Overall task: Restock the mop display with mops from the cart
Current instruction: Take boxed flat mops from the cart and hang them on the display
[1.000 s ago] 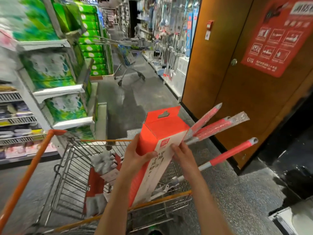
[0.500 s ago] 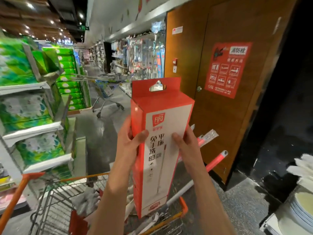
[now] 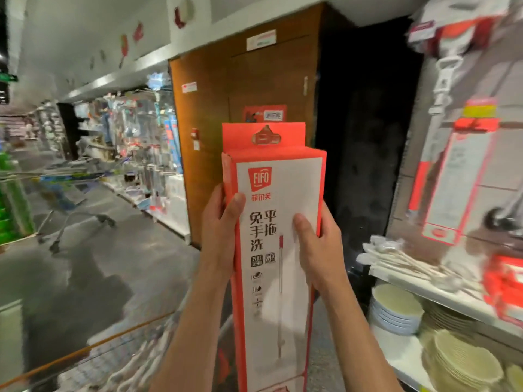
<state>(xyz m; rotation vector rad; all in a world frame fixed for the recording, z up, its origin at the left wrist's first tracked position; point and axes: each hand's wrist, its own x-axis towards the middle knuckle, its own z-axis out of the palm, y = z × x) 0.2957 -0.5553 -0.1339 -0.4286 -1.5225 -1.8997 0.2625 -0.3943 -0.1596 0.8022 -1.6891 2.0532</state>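
Your forearms rise from the bottom of the view, and both hands clamp one tall mop box (image 3: 278, 250) between them. Your left hand (image 3: 220, 230) wraps the box's left edge, thumb laid across the printed front. Your right hand (image 3: 317, 244) curls round the right edge, thumb pressed on the white panel. The box stands upright in front of you, its long axis vertical, with the hang tab (image 3: 264, 137) topmost, above both hands. Below and to your left, the cart (image 3: 93, 355) is a blur of wire and orange rail.

What matters now is direction. The mop display (image 3: 450, 176), where similar red-and-white boxes hang against the wall, lies off to your right and farther away, above a shelf (image 3: 441, 295) of pale plates. Your right hand is the nearer one to it. Judging from this, you swing the box right, keeping it vertical, so the tab's cut-out can meet a hook. No free hook shows clearly; that side is too smeared to pick one out.
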